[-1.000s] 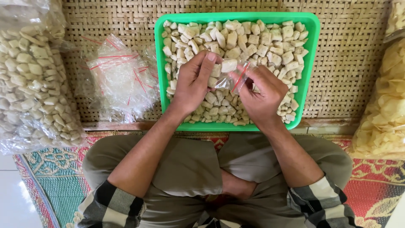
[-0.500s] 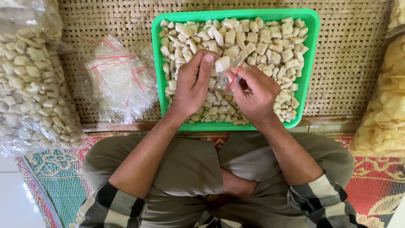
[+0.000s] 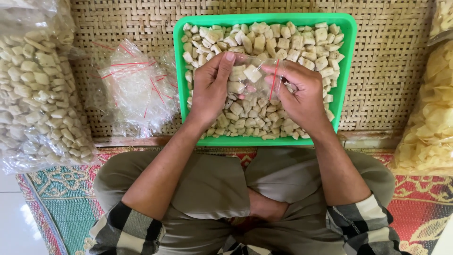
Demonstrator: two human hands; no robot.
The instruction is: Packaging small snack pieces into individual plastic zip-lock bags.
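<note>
— Hands first: what are they doing?

— Both sit over the green tray [image 3: 348, 56] in the upper middle of the frame. The left hand [image 3: 211, 89] and the right hand [image 3: 302, 94] hold a small clear bag [image 3: 257, 75] between them, each pinching one side of it with thumb and fingers.

— Anything in the bag?

— Pale chunks [image 3: 252, 73] show through the plastic, and a red stripe runs down its right side. How many are inside, I cannot tell.

— And the tray?

— Full of the same pale chunks, heaped almost to the rim. It rests on a woven mat [image 3: 387, 94].

— What lies around it?

— At middle left, just beside the tray, a loose pile of empty clear bags [image 3: 130, 89] with red stripes. Further left, a big plastic sack [image 3: 33, 99] packed with pale chunks. At the right edge, another sack [image 3: 432, 123] of yellowish crackers.

— And the person?

— Cross-legged at the bottom of the frame, checked sleeves [image 3: 125, 229] rolled back, on a patterned rug [image 3: 52, 203].
</note>
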